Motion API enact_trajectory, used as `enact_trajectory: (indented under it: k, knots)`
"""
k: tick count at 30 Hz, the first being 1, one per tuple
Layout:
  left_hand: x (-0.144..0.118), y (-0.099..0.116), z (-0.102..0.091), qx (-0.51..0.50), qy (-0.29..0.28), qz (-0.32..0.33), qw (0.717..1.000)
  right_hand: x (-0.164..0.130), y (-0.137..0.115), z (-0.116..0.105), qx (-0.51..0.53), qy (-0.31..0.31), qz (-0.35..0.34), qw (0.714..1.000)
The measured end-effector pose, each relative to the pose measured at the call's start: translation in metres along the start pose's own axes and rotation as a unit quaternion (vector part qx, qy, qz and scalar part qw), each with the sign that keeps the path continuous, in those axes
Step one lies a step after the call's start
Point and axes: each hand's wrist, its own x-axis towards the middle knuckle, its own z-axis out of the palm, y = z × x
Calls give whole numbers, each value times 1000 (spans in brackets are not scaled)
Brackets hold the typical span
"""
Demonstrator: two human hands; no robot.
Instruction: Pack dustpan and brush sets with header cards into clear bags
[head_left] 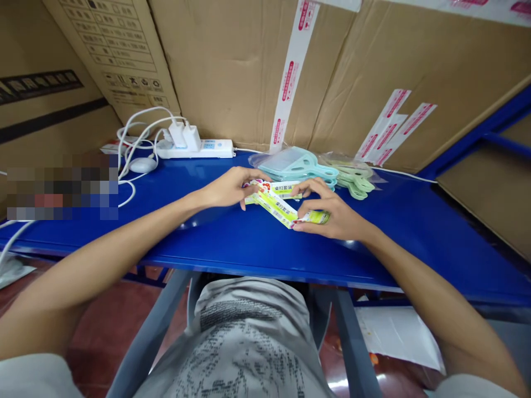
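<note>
- Both hands meet over the middle of the blue table (232,249), seen from the head camera: the left hand (226,188) curls its fingers over the far end of a small stack of yellow-green printed cards (276,204), pinching it lightly.
- Right hand (332,213) closes thumb and fingertips on the near end of the same stack, so the cards are held between the two hands, low over the tabletop or resting on it; which, I cannot tell.
- Just behind the cards lie bagged pale blue plastic pieces (296,163) and, beside them to the right, bagged pale green plastic pieces (352,177), both close to the cardboard wall (232,66).
- Well apart to the left sits a white power strip (194,146) with plugs and looped cables.
- To handle the cards well, I judge the edges should be squared with even pressure from both ends, fingertips kept off the printed faces, and the stack kept flat so none slides out.
</note>
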Motion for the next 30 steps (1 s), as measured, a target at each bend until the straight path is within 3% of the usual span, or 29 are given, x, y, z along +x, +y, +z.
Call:
enact_trajectory:
  k: [7,12,18,22,25,30]
  knots:
    - [-7,26,36,-96,-19,31,995,0,-13,27,-189,91,54,976]
    - [-8,27,45,-64,-34,84,994,3,-17,35,-227,81,73,968]
    - [-5,22,40,4,40,71,997,0,-16,15,-177,13,106,978]
    - [-4,23,32,2,114,70,991,-3,-18,0,-86,40,165,982]
    - [-5,26,32,-9,163,79,983,-6,-18,1,-31,41,203,978]
    - [-6,26,31,29,138,111,984,-8,-8,8,-29,37,218,975]
